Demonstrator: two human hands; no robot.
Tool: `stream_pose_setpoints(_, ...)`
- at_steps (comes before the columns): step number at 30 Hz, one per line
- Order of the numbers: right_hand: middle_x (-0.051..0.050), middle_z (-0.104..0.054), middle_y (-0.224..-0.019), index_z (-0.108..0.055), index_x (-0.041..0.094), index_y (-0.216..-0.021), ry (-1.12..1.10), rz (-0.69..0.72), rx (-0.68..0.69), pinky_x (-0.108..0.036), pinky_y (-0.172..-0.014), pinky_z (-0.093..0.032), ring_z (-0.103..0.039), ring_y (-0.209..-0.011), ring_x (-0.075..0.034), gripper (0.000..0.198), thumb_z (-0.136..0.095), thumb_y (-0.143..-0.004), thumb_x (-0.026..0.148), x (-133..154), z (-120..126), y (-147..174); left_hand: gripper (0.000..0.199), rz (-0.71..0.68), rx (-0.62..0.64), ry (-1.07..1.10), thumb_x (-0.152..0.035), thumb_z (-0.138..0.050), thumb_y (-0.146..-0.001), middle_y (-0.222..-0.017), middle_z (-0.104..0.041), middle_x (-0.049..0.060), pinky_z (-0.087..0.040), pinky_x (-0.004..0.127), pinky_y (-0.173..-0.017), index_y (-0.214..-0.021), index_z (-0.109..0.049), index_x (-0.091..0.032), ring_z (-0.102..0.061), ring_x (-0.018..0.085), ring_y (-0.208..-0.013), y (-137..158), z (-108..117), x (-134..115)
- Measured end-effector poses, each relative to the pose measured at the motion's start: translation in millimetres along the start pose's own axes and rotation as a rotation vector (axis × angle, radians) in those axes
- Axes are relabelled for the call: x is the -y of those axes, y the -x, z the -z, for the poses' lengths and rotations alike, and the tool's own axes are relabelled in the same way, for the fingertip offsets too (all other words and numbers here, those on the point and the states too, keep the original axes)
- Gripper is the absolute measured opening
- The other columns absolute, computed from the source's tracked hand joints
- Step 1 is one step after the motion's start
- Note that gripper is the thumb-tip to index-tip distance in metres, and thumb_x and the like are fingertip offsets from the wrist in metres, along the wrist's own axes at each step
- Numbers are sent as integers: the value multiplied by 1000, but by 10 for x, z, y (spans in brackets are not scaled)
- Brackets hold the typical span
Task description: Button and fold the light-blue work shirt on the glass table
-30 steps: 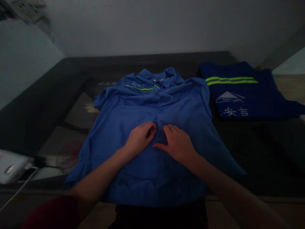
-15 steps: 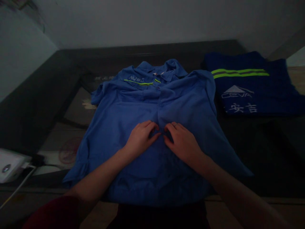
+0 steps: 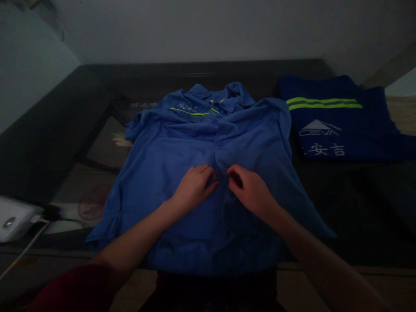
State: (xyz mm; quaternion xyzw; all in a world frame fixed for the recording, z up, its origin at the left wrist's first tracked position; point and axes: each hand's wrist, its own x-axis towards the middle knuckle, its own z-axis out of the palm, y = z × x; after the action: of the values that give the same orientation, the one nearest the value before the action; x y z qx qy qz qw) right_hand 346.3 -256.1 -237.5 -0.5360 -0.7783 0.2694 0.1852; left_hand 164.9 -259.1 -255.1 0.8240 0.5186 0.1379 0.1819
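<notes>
A blue short-sleeved work shirt [image 3: 182, 151] lies spread on the dark table, its collar at the far end and its hem over the near edge. It has a lettered chest pocket with a yellow-green strip. At the middle of the front placket, my left hand [image 3: 196, 184] is curled, thumb and forefinger pinched at the cloth. Facing it across the placket, my right hand [image 3: 248, 188] is curled too, its fingertips on the cloth at the front edge. Dim light hides any button between them.
A folded dark blue garment [image 3: 338, 117] with a yellow-green stripe and white lettering lies at the right. A white box [image 3: 17, 219] with a plug and cable stands at the left. Papers [image 3: 94, 182] lie flat on the dark table [image 3: 351, 212]. Walls rise behind.
My right hand has drawn slightly to the right, widening the gap between my fingertips. My left hand stays almost in place. The view has shifted a little.
</notes>
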Motion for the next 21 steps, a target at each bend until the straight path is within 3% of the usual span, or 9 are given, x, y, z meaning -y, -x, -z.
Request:
stream_pose_setpoints(8,-4,-71,-88,-63,21,-95,-56,-37,-5,-30,-72,-47,-65,-78,-19,20,-49,-83,15,-3,-1,-8,11,-48,11,-63,-29,-52,-88,-83,-62,4,-37,31,-68,-86,-57,-19,-57,18,-78,-8,52,-47)
stream_pose_setpoints(13,-5,-70,-88,-65,20,-94,-155,-20,-76,-30,-72,-49,-65,-78,-18,20,-50,-82,14,2,24,-13,15,-78,-71,-129,-32,-49,-90,-85,-63,4,-37,32,-73,-90,-58,-20,-58,19,-82,-47,115,-105)
stream_pose_setpoints(21,-4,-71,-86,-65,21,-95,-241,-18,-112,-30,-72,-51,-66,-76,-18,20,-51,-81,16,-2,13,-9,16,-70,-148,-1,-32,-44,-93,-87,-65,3,-39,32,-76,-96,-55,-21,-59,17,-79,10,19,-67)
